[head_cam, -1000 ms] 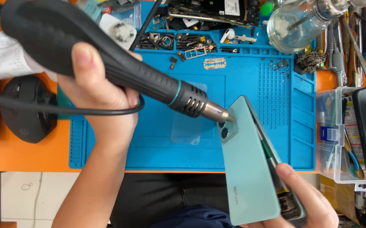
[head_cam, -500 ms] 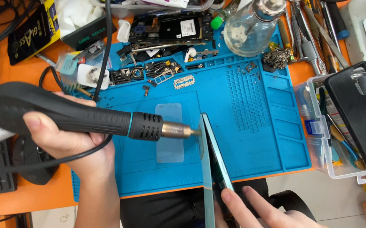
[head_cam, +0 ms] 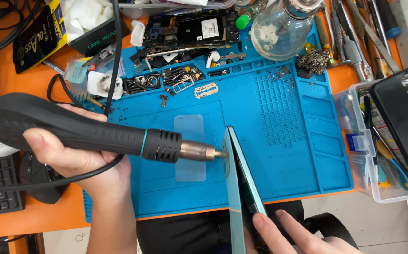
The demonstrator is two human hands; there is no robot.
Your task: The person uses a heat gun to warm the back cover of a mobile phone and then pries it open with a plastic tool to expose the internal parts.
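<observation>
Over the blue mat: one left hand (head_cam: 79, 162) is wrapped tight around the black hot-air handle (head_cam: 72, 129), whose brass nozzle (head_cam: 199, 151) points right at the phone (head_cam: 237, 183)
Change since a second ago: the handle was slanted down from upper left, now it lies level; the phone showed its pale green back, now it stands edge-on
Change since half a second ago: little, nozzle and phone keep the same pose
Phone and right hand: one phone held upright on its lower edge by the right hand (head_cam: 298, 235), fingers (head_cam: 265, 228) pinching it from the right, low in view
Nozzle and phone: tip just at the phone's upper left face; contact cannot be told
Mat: one blue mat (head_cam: 279, 155) on the orange worktop (head_cam: 30, 84)
Counted nearby: one clear film (head_cam: 190, 141) under the nozzle, one razor blade (head_cam: 206, 90), one glass flask (head_cam: 281, 28), one black phone case (head_cam: 404, 122)
</observation>
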